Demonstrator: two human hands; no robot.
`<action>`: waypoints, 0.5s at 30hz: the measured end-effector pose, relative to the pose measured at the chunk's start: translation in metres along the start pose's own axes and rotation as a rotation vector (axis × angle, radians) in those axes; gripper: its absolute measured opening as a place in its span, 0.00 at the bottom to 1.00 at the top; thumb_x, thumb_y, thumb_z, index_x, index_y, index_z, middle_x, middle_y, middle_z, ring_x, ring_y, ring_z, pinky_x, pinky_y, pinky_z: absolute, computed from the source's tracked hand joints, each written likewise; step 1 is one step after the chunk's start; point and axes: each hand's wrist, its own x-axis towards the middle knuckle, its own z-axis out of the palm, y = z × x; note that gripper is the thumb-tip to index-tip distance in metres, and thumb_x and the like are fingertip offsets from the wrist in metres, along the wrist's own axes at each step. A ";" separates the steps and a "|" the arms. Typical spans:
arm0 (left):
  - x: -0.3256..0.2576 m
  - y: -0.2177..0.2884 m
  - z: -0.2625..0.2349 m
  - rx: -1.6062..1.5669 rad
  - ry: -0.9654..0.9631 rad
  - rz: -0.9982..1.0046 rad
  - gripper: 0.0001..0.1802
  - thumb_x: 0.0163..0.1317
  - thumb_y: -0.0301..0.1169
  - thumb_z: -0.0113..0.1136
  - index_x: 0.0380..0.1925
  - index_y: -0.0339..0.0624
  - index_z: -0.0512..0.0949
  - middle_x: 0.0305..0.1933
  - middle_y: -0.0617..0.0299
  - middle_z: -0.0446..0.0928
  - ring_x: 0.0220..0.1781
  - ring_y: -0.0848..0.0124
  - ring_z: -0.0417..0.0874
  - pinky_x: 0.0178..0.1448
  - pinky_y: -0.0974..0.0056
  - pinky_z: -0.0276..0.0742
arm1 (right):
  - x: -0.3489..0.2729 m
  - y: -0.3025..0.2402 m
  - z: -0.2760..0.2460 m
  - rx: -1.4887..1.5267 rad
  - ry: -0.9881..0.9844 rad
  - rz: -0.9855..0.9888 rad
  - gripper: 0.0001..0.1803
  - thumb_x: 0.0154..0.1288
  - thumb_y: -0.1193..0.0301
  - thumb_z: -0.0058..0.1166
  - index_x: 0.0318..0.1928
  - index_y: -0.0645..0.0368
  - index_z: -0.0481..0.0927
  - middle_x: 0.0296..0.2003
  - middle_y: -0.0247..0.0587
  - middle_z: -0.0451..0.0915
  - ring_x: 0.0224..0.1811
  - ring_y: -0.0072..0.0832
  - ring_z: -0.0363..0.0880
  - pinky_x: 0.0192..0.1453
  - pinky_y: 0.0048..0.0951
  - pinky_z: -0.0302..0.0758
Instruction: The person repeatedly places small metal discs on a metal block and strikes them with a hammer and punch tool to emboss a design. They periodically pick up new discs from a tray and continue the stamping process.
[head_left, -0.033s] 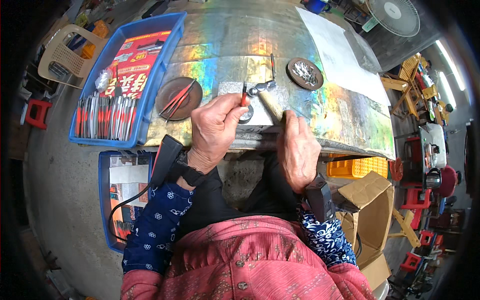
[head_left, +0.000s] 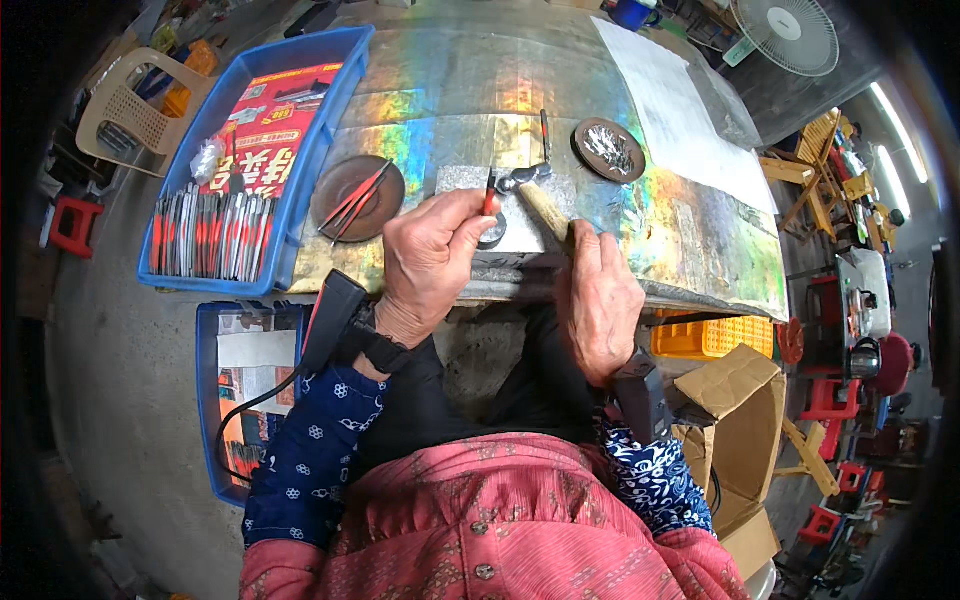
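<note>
Head view: left hand (head_left: 432,255) pinches a slim red-and-black rod (head_left: 489,198) between thumb and fingertips, over the pale block (head_left: 455,179). Right hand (head_left: 602,300) has its fingers closed at the wooden handle end of the hammer (head_left: 544,209), its head just right of the rod.

Judged: rod light, stiff, possibly slick; pinch the red shaft. Hammer head-heavy; grip near handle's end.

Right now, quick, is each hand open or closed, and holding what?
Left hand: closed, pinching a slim red-and-black piece.
Right hand: closed on the wooden-handled hammer.
</note>
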 end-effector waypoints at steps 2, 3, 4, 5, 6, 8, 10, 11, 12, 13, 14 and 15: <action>0.001 0.001 0.000 0.033 0.010 0.040 0.05 0.58 0.19 0.64 0.34 0.31 0.81 0.31 0.56 0.83 0.32 0.73 0.83 0.38 0.70 0.77 | 0.004 0.002 -0.010 0.102 0.071 -0.019 0.20 0.58 0.77 0.54 0.53 0.62 0.73 0.35 0.50 0.76 0.35 0.45 0.78 0.38 0.42 0.76; 0.001 0.001 0.000 0.039 0.003 0.038 0.05 0.58 0.19 0.64 0.34 0.31 0.81 0.31 0.56 0.83 0.32 0.72 0.83 0.38 0.69 0.77 | 0.007 0.004 -0.019 0.241 0.070 0.009 0.18 0.59 0.77 0.54 0.52 0.62 0.74 0.35 0.52 0.77 0.35 0.46 0.79 0.38 0.42 0.76; 0.001 0.001 0.000 0.041 0.002 0.033 0.05 0.58 0.19 0.64 0.34 0.32 0.81 0.32 0.55 0.83 0.33 0.72 0.84 0.38 0.69 0.77 | 0.008 0.006 -0.028 0.378 0.056 0.066 0.17 0.60 0.76 0.55 0.51 0.62 0.74 0.35 0.54 0.78 0.35 0.47 0.80 0.39 0.42 0.76; 0.000 0.001 0.001 0.046 0.018 0.030 0.05 0.57 0.18 0.64 0.34 0.32 0.81 0.32 0.54 0.83 0.33 0.70 0.84 0.38 0.68 0.77 | 0.005 0.007 -0.043 0.380 0.131 0.015 0.15 0.62 0.76 0.54 0.50 0.63 0.76 0.35 0.56 0.79 0.33 0.44 0.81 0.38 0.37 0.77; 0.000 0.000 0.001 0.052 0.016 0.032 0.05 0.57 0.19 0.64 0.34 0.32 0.81 0.32 0.54 0.83 0.33 0.70 0.84 0.38 0.68 0.77 | 0.003 0.005 -0.054 0.589 0.118 0.099 0.15 0.63 0.77 0.55 0.51 0.64 0.77 0.33 0.52 0.80 0.29 0.36 0.81 0.36 0.31 0.77; 0.001 -0.001 0.002 0.056 0.013 0.041 0.05 0.57 0.19 0.64 0.34 0.31 0.81 0.32 0.54 0.83 0.33 0.69 0.84 0.38 0.67 0.78 | 0.006 0.001 -0.071 0.607 0.268 -0.022 0.16 0.63 0.77 0.57 0.51 0.64 0.76 0.32 0.48 0.80 0.27 0.30 0.79 0.34 0.27 0.76; 0.000 -0.002 0.002 0.055 0.018 0.042 0.06 0.57 0.19 0.64 0.35 0.32 0.81 0.32 0.53 0.83 0.33 0.67 0.85 0.38 0.67 0.78 | 0.003 -0.001 -0.096 0.529 0.162 -0.042 0.15 0.62 0.76 0.59 0.50 0.65 0.77 0.31 0.45 0.81 0.27 0.27 0.79 0.34 0.25 0.75; 0.000 -0.003 0.002 0.056 0.020 0.037 0.06 0.57 0.19 0.64 0.35 0.32 0.81 0.32 0.53 0.83 0.33 0.67 0.85 0.38 0.67 0.78 | 0.003 -0.003 -0.102 0.518 0.166 -0.085 0.15 0.62 0.77 0.59 0.50 0.66 0.77 0.31 0.45 0.81 0.27 0.27 0.79 0.34 0.24 0.75; 0.000 -0.003 0.003 0.056 0.022 0.030 0.06 0.57 0.19 0.64 0.36 0.32 0.81 0.33 0.53 0.83 0.33 0.66 0.85 0.38 0.66 0.78 | 0.003 -0.005 -0.107 0.517 0.150 -0.106 0.15 0.62 0.77 0.59 0.50 0.66 0.77 0.31 0.45 0.81 0.27 0.26 0.79 0.33 0.24 0.75; 0.000 -0.003 0.003 0.044 0.030 0.040 0.07 0.57 0.19 0.64 0.36 0.32 0.81 0.33 0.52 0.83 0.33 0.65 0.85 0.38 0.66 0.78 | 0.002 -0.008 -0.111 0.589 0.135 -0.065 0.16 0.62 0.78 0.59 0.51 0.66 0.78 0.32 0.47 0.82 0.28 0.28 0.81 0.34 0.24 0.76; 0.000 -0.002 0.003 0.043 0.035 0.035 0.07 0.57 0.19 0.63 0.36 0.31 0.81 0.33 0.52 0.83 0.33 0.65 0.85 0.38 0.66 0.78 | 0.003 -0.010 -0.113 0.566 0.128 -0.066 0.16 0.62 0.78 0.59 0.51 0.66 0.78 0.32 0.47 0.82 0.28 0.28 0.81 0.35 0.25 0.76; -0.001 -0.002 0.003 0.043 0.039 0.031 0.07 0.57 0.19 0.63 0.36 0.31 0.81 0.33 0.52 0.83 0.33 0.65 0.85 0.38 0.66 0.78 | 0.004 -0.011 -0.115 0.560 0.130 -0.077 0.16 0.62 0.78 0.59 0.51 0.66 0.78 0.33 0.48 0.82 0.29 0.29 0.82 0.35 0.25 0.77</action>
